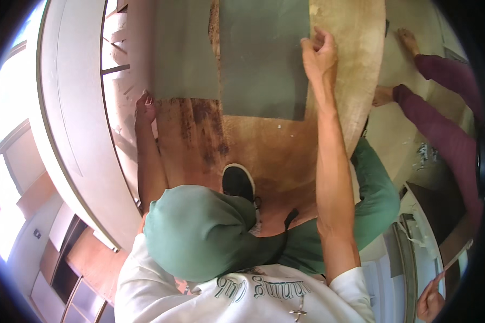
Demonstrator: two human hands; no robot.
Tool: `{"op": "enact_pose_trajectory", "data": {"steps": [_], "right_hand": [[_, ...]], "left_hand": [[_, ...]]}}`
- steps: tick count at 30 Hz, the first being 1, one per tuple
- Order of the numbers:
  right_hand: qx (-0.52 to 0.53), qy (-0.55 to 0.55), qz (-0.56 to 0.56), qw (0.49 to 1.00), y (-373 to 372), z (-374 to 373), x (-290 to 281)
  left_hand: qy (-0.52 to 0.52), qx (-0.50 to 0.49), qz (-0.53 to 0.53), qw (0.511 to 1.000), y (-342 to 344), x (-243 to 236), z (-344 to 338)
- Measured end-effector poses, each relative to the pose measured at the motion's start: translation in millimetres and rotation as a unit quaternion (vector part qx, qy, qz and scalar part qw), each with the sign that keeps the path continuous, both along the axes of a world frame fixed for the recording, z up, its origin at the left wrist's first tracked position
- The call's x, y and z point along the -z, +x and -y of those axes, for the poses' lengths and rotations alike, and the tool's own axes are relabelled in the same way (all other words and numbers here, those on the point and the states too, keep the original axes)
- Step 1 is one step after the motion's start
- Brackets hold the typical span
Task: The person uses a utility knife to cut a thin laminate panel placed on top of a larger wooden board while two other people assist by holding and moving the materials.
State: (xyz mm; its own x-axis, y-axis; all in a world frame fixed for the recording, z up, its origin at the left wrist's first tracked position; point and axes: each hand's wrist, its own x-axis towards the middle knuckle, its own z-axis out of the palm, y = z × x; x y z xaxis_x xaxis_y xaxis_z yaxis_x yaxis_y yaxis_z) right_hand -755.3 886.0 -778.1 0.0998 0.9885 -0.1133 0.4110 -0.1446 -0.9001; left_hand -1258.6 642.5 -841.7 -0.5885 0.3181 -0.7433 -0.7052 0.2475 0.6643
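The brown wooden board (277, 145) has two flat grey-green sheets (264, 59) on, near end bare. Right hand (322, 52) curls; can't tell if it or left hand (146, 107) grips.

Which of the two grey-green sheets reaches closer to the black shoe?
The darker sheet on the right, beside the right hand. Its near edge extends past that of the paler sheet, which lies nearer the left hand.
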Motion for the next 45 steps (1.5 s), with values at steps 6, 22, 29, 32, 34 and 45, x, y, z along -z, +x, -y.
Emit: {"op": "enact_pose_trajectory", "data": {"steps": [6, 22, 29, 32, 34, 45], "right_hand": [[-0.014, -0.038, -0.041, 0.998, 13, 4, -10], [0.06, -0.21, -0.158, 0.963, 45, 61, -7], [0.052, -0.305, -0.259, 0.915, 54, 30, -31], [-0.042, -0.229, -0.183, 0.955, 33, 42, -58], [-0.021, -0.18, -0.178, 0.967, 43, 37, -60], [0.041, -0.025, -0.124, 0.991, 104, 4, -53]], "left_hand": [[-0.14, 0.09, -0.51, 0.844, 151, -28, -9], [-0.045, 0.374, -0.303, 0.875, 304, -86, -24], [-0.019, 0.375, -0.241, 0.895, 282, -65, -38], [-0.021, 0.378, -0.172, 0.909, 271, -69, -22], [0.041, 0.375, -0.144, 0.915, 287, -92, -23], [0.175, 0.424, -0.051, 0.887, 350, -140, -56]]}}
